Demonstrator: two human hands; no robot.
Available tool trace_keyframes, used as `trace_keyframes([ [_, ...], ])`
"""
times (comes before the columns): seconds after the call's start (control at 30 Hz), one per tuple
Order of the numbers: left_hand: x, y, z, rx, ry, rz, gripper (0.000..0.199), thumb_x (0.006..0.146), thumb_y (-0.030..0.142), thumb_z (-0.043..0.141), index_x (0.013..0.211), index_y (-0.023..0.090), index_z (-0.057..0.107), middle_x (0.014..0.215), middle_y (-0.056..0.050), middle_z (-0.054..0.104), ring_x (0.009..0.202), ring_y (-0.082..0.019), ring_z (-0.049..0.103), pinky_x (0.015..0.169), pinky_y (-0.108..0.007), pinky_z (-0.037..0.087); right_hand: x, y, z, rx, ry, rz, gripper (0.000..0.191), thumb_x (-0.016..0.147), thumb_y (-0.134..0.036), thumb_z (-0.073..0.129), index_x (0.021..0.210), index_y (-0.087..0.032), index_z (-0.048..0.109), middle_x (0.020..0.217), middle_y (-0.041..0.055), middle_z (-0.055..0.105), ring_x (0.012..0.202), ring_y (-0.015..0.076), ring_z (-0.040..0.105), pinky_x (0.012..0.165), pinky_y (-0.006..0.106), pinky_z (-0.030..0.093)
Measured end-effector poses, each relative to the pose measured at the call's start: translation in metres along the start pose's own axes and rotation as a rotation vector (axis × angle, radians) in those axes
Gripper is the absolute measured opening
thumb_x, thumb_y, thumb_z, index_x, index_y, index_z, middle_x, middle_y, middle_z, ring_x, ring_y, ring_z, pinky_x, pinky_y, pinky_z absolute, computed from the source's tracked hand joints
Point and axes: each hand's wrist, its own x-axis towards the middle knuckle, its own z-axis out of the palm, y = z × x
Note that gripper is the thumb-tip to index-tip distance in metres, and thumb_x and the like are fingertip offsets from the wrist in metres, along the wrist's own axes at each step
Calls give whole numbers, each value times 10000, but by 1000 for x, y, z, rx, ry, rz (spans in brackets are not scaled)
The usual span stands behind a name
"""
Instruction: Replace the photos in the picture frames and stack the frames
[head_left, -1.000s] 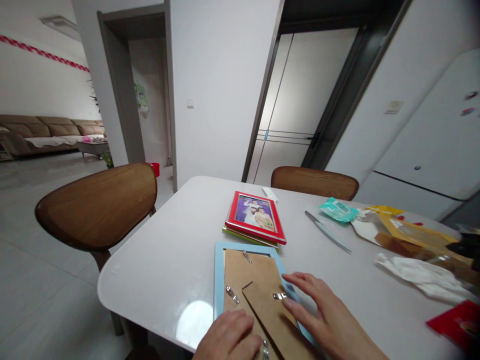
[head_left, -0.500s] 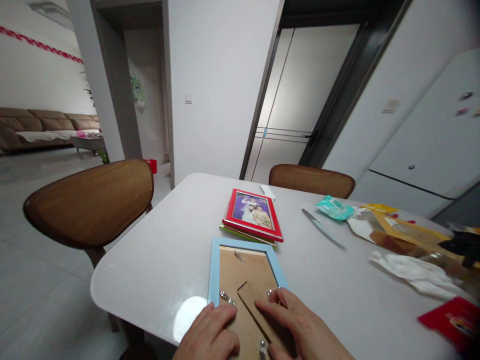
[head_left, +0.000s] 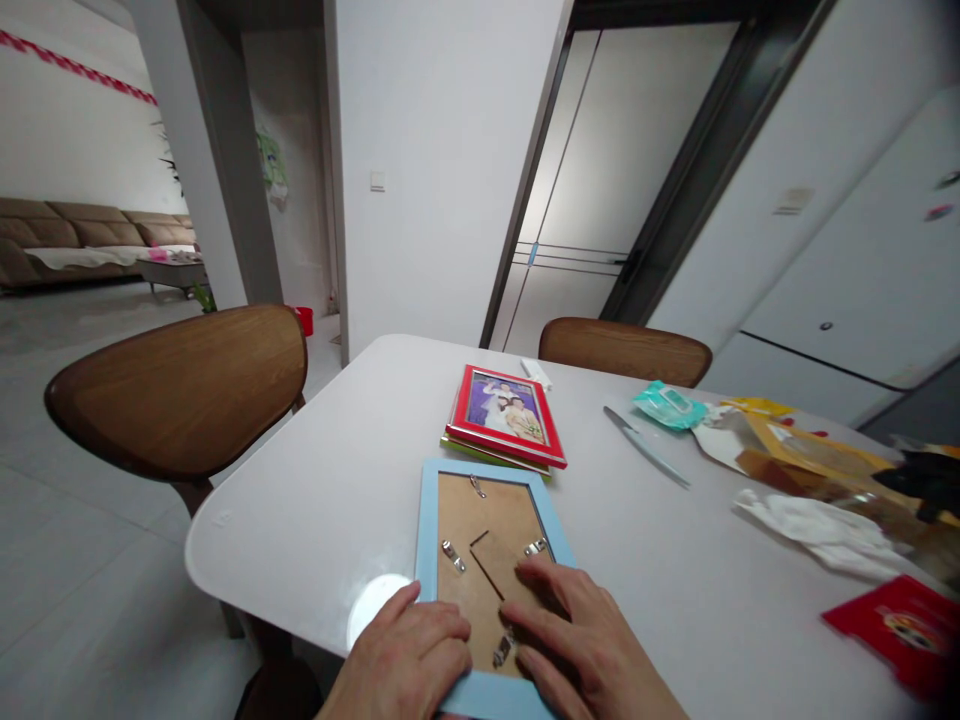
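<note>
A light blue picture frame lies face down on the table, its brown backing board showing. Small metal clips sit near each edge of the board, among them a lower clip standing at a slant. A thin dark bent strut line crosses the board's middle. My left hand grips the frame's lower left side, fingers curled over onto the board. Spread above the lower right of the board, my right hand has its thumb and a fingertip close beside the lower clip; whether they touch it is unclear.
Just beyond lies a red frame with a photo, stacked on a green one. To the right are a knife, a teal packet, opened packaging, white tissue and a red packet. Wooden chairs flank the table.
My right hand has left the right-hand clip and come down beside the lower one. The lower clip has turned to a slant. The pale strip at the board's top no longer shows.
</note>
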Motion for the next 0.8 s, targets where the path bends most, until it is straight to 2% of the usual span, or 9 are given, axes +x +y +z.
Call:
trace_keyframes([
  [0.07, -1, 2, -3, -31, -50, -62, 211, 714, 312, 583, 881, 197, 521, 1031, -38, 609, 1004, -184, 532, 929, -396, 358, -2, -1, 1, -26, 36, -122, 278, 758, -294, 493, 1028, -320, 556, 1136, 57, 501, 998, 219, 467, 784, 349, 393],
  [0.17, -3, 2, -4, -62, -74, -117, 222, 685, 243, 600, 890, 206, 525, 1043, -33, 603, 1017, -189, 522, 940, -414, 335, -2, -3, 2, -19, 26, -236, 328, 748, -362, 500, 1073, -322, 529, 1153, 51, 500, 1000, 228, 457, 780, 352, 376],
  [0.23, -5, -2, 2, -58, -35, -107, 235, 674, 244, 595, 895, 215, 523, 1034, -25, 606, 998, -189, 531, 919, -396, 355, -2, -1, 3, -9, -3, -280, 350, 741, -410, 496, 1074, -310, 528, 1154, 55, 501, 1008, 236, 449, 783, 357, 371],
  [0.37, -11, -15, 27, -29, 123, -32, 221, 683, 351, 560, 857, 223, 513, 992, -17, 618, 953, -186, 549, 866, -343, 387, -5, 6, 7, 7, -26, -331, 418, 716, -465, 508, 1107, -317, 494, 1148, 44, 507, 1018, 229, 449, 796, 348, 381],
  [0.43, -12, -18, 34, -21, 188, -15, 226, 709, 414, 517, 828, 222, 506, 963, -14, 621, 928, -178, 557, 853, -330, 391, -5, 11, 7, 27, 19, -271, 487, 719, -458, 504, 1172, -293, 438, 1178, 55, 481, 1039, 221, 441, 814, 336, 391],
  [0.5, -11, -17, 32, -24, 203, -18, 242, 721, 445, 506, 808, 219, 502, 940, -12, 621, 903, -168, 566, 836, -316, 401, -2, 16, 6, 7, 63, -85, 476, 753, -388, 469, 1201, -235, 418, 1192, 91, 459, 1053, 223, 432, 833, 346, 395],
  [0.57, -9, -13, 23, -34, 149, -42, 246, 720, 441, 531, 810, 215, 502, 945, -14, 615, 906, -163, 565, 831, -305, 408, 4, 20, 3, -51, 58, 160, 395, 776, -305, 422, 1151, -190, 476, 1161, 127, 468, 1030, 241, 444, 823, 385, 402],
  [0.63, -7, -8, 14, -45, 85, -73, 244, 720, 428, 550, 821, 210, 502, 962, -20, 608, 922, -161, 558, 838, -301, 409, 12, 22, -1, -73, 6, 306, 334, 782, -272, 391, 1065, -179, 541, 1104, 133, 493, 974, 247, 469, 796, 410, 413],
  [0.8, -7, -5, 8, -48, 74, -94, 251, 722, 425, 554, 831, 205, 504, 980, -34, 606, 931, -172, 556, 838, -311, 418, 21, 21, -6, 47, -56, 335, 281, 789, -226, 352, 968, -172, 563, 1041, 99, 492, 926, 197, 479, 824, 368, 406],
])
